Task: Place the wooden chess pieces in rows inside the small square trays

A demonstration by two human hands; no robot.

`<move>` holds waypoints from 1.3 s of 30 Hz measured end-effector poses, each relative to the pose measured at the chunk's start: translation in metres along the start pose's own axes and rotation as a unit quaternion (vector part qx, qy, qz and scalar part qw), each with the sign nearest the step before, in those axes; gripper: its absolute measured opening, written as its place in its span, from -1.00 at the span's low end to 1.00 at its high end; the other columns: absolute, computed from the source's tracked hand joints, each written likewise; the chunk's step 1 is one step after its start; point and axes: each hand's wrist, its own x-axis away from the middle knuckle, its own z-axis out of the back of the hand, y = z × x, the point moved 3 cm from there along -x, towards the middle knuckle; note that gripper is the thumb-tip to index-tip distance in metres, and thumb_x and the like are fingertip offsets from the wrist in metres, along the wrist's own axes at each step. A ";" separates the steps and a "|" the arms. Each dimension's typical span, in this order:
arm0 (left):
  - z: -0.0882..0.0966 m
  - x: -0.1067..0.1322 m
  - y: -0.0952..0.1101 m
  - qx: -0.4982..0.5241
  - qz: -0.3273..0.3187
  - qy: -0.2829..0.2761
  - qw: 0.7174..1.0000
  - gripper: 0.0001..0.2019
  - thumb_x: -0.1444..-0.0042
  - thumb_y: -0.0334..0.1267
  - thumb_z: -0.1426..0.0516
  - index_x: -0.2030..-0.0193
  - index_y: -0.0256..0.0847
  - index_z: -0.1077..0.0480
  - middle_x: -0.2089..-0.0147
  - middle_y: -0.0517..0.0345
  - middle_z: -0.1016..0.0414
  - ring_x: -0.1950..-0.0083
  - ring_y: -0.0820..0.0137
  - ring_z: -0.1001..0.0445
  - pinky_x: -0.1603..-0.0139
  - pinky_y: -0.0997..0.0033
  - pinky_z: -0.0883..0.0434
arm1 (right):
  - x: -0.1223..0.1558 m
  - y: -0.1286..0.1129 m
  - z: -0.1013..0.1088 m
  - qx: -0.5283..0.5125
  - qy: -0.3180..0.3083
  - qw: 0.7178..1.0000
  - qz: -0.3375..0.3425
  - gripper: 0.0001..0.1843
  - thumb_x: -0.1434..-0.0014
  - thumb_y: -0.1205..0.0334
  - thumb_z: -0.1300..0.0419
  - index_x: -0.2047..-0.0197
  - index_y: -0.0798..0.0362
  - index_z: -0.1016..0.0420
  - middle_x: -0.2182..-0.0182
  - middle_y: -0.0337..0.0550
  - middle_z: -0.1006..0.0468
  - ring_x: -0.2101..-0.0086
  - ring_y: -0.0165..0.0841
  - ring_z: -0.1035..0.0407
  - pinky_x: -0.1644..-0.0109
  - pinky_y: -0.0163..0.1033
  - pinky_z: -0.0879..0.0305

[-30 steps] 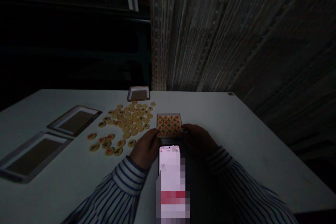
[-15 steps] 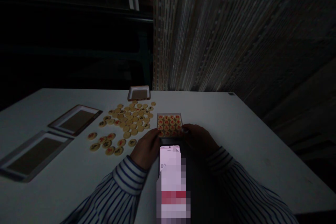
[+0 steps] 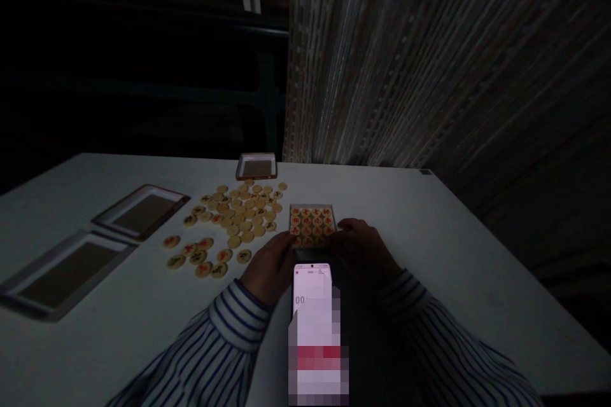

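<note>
A small open box (image 3: 311, 206) lies in front of me, filled with rows of round xiangqi pieces (image 3: 306, 220) that bear red characters. My left hand (image 3: 268, 267) grips the box at its near left corner, thumb on the edge. At the near right corner my right hand (image 3: 367, 251) holds the other side, its fingers bent and the thumb against the rim. Fingers under and behind the box are hidden. Just below the box, between my wrists, is a lit phone (image 3: 310, 289), its lower part pixelated.
Many loose pale xiangqi pieces (image 3: 245, 226), some face up in red or black, are scattered left of the box on the white table (image 3: 429, 305). Shallow trays stand beyond: one at the back (image 3: 258, 156), two at the left (image 3: 143, 189) (image 3: 90, 238). A bead curtain (image 3: 344, 76) hangs behind.
The whole view has shifted slightly. My right thumb has moved inward along the box's near right corner. Both hands stay on the box, and the loose pieces lie as before.
</note>
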 end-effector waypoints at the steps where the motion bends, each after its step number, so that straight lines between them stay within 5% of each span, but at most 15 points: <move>1: 0.000 0.000 0.000 0.001 -0.001 -0.002 1.000 -0.67 -0.13 -0.33 0.07 -0.02 -0.32 -0.30 -0.04 -0.11 -0.40 -0.07 0.26 -0.37 -0.09 0.18 -0.34 | 0.001 0.000 -0.001 0.003 0.002 1.000 0.001 -0.77 -0.10 0.21 -0.09 0.19 0.00 -0.49 0.11 -0.02 -0.40 0.18 -0.26 -0.27 0.18 -0.16 -0.18; 39: 0.001 0.000 0.002 0.008 -0.016 -0.002 1.000 -0.64 -0.10 -0.35 0.04 -0.05 -0.28 -0.29 -0.05 -0.10 -0.39 -0.08 0.25 -0.36 -0.10 0.15 -0.32 | 0.001 0.002 -0.011 -0.001 -0.029 1.000 0.012 -0.72 -0.09 0.25 -0.11 0.11 -0.07 -0.47 -0.02 0.00 -0.32 0.05 -0.16 -0.22 0.10 -0.04 -0.19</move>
